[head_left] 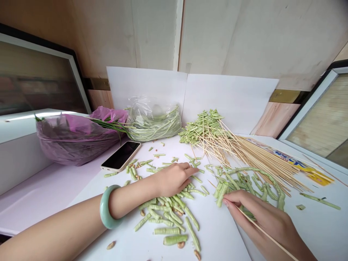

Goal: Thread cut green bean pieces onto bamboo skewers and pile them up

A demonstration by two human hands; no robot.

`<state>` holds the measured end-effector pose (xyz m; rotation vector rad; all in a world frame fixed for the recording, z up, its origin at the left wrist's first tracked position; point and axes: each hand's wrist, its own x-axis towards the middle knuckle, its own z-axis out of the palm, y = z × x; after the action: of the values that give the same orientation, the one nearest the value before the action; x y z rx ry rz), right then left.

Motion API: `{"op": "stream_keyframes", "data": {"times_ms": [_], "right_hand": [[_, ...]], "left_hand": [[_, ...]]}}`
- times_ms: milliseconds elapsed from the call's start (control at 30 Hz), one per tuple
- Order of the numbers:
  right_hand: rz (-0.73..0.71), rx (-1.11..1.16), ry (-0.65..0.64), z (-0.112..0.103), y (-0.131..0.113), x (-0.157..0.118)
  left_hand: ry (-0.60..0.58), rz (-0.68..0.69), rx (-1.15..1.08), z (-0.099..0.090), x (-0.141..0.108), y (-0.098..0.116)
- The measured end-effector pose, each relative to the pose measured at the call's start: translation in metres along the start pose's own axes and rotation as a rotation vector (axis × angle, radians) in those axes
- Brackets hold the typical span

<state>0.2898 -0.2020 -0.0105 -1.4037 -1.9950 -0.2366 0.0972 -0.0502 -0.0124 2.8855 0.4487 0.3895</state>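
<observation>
My right hand [258,214] pinches a thin bamboo skewer [268,233]. Short green bean pieces [222,194] are threaded near its pointed end, beside my thumb and forefinger. On the left, my left hand [175,179], with a pale green bangle [108,207] on the wrist, is over scattered cut bean pieces [174,239]. Its fingers are bent and close together among the pieces; whatever is between the fingertips is hidden. Behind my right hand lies a heap of longer bean lengths [268,190].
Bamboo skewers loaded with beans [202,125] are piled at the back, their bare sticks [261,161] pointing right over a printed wrapper [320,177]. A phone [121,155], a purple bag [76,141] and a clear bag of long beans [154,125] stand at left.
</observation>
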Motion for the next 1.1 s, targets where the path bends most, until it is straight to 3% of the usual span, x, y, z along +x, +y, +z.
{"op": "stream_keyframes", "data": {"times_ms": [267,600,733,800,900,1000,1100], "right_hand": [[-0.007,0.007,-0.025,0.003,0.004,-0.006],[-0.014,0.006,0.046,0.0,-0.002,-0.002],[0.003,0.011,0.067,0.0,-0.002,-0.006],[0.007,0.019,0.066,-0.001,-0.003,-0.008],[-0.027,0.03,0.106,-0.001,-0.005,-0.007],[-0.097,0.037,0.156,-0.003,-0.01,-0.001],[-0.125,0.036,0.176,-0.005,-0.015,0.003]], "left_hand": [[0.017,0.006,-0.011,0.002,0.001,-0.001],[-0.001,0.015,-0.01,0.006,0.001,-0.001],[0.072,-0.041,-0.067,0.003,0.001,0.002],[0.176,-0.086,-0.211,0.002,0.002,0.004],[0.298,-0.198,-0.626,0.003,0.004,0.008],[0.318,-0.246,-1.013,0.006,0.006,0.011],[0.331,-0.245,-1.185,0.007,0.007,0.013]]}}
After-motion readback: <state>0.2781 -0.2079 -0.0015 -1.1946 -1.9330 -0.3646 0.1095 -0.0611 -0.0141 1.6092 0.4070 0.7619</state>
